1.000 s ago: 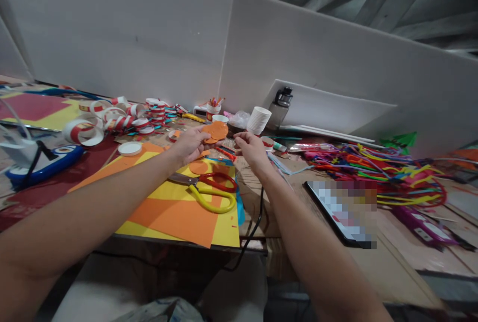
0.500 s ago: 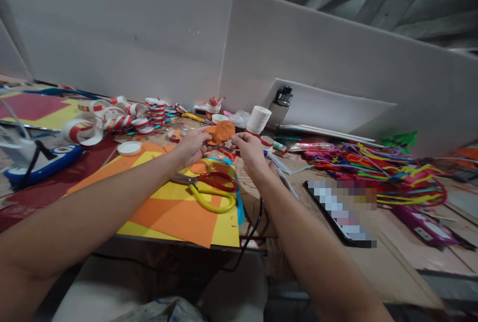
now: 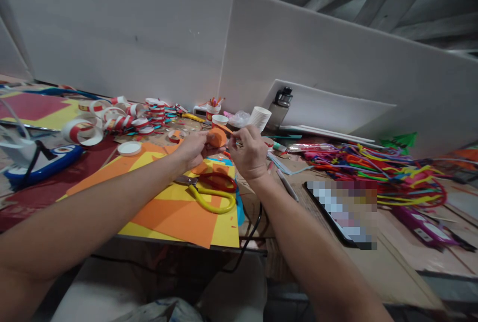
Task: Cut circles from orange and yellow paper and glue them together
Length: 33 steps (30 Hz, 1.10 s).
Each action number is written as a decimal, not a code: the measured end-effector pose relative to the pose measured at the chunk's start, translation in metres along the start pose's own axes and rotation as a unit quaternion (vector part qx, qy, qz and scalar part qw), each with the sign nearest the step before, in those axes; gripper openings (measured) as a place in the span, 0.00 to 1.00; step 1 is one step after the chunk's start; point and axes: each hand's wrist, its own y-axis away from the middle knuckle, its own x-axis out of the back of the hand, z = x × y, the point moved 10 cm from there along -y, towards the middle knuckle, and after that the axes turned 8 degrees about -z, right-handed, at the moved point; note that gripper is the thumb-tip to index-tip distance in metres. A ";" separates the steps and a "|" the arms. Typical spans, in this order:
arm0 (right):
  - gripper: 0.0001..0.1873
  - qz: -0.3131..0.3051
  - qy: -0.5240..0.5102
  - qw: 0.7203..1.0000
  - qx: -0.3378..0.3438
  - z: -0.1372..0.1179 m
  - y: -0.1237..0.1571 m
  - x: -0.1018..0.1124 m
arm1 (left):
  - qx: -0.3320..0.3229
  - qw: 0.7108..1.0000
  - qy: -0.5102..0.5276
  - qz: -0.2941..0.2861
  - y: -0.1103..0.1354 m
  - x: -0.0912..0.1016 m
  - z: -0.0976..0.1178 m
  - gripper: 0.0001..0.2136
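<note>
My left hand (image 3: pixel 194 152) is closed on a round orange paper piece (image 3: pixel 217 138), held up over the table between thumb and fingers. Close on its right, my right hand (image 3: pixel 249 152) is closed too, its fingertips pinching the end of a narrow orange paper strip (image 3: pixel 225 130). That strip reaches the upper edge of the round piece; whether they are joined I cannot tell. Beneath the hands lie scissors (image 3: pixel 214 206) with one red and one yellow handle, resting on orange (image 3: pixel 175 220) and yellow (image 3: pixel 226 232) paper sheets.
White paper cups (image 3: pixel 260 118) stand stacked behind my right hand, beside a dark bottle (image 3: pixel 281 108). Cut cup rings (image 3: pixel 84 132) are heaped at the left. Colourful pipe cleaners (image 3: pixel 377 167) and a phone (image 3: pixel 336 212) lie on the right. A black cable (image 3: pixel 255 227) crosses the table's front edge.
The round piece has turned and dropped slightly, showing a smoother face. My right hand has rolled over, knuckles now upward, and a strip shows between it and the piece.
</note>
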 end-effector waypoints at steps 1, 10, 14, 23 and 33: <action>0.09 -0.009 0.033 0.999 0.019 -0.004 0.000 -0.002 | -0.001 1.000 0.009 -0.005 0.002 -0.003 0.001 0.09; 0.11 0.037 0.182 0.965 0.183 -0.033 0.012 -0.006 | 0.003 0.997 0.075 -0.036 0.005 -0.013 0.002 0.11; 0.11 0.054 0.200 0.954 0.215 -0.038 0.016 -0.005 | 0.006 0.994 0.095 -0.060 0.002 -0.014 0.000 0.12; 0.12 0.024 0.209 0.952 0.222 -0.038 0.015 -0.010 | 0.013 0.986 0.117 -0.118 0.004 -0.022 0.002 0.15; 0.11 -0.009 0.167 0.965 0.201 -0.033 0.013 -0.015 | -0.098 0.983 -0.027 -0.152 0.005 -0.026 0.016 0.09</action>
